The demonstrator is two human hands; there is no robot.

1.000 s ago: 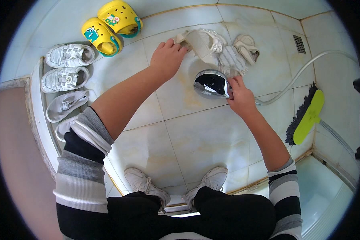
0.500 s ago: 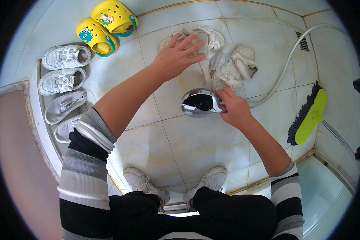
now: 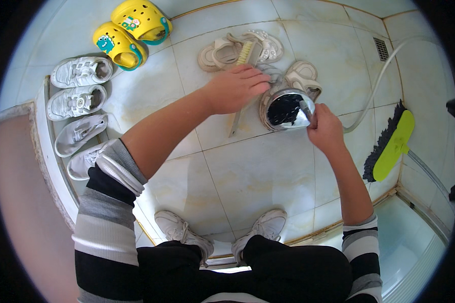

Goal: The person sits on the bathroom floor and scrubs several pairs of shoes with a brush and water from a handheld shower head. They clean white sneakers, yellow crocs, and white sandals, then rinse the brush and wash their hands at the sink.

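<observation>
My right hand (image 3: pixel 326 126) is closed round the handle of a chrome shower head (image 3: pixel 288 108), held over a whitish shoe (image 3: pixel 264 110) that it mostly hides. My left hand (image 3: pixel 237 90), fingers stretched out, hovers across a scrubbing brush (image 3: pixel 245 52) with pale bristles. The brush's handle passes beneath this hand, and its tip shows below. Left fingertips reach toward the shoe; whether they touch it I cannot tell. Beyond lie a beige strappy sandal (image 3: pixel 218 55), a beaded sandal (image 3: pixel 270 46) and, to the right, another beige sandal (image 3: pixel 304 76).
Yellow clogs (image 3: pixel 141 21) sit at the far left, above a row of white shoes (image 3: pixel 81 71) along a ledge. A pale hose (image 3: pixel 371 88) curves off to the right, near a floor drain (image 3: pixel 381 49). A green broom (image 3: pixel 395 144) leans at the right wall.
The shower head has moved right and farther away, over the shoe. My left hand has come nearer and slightly right, off the bristles. The brush now slants, its handle end lower left.
</observation>
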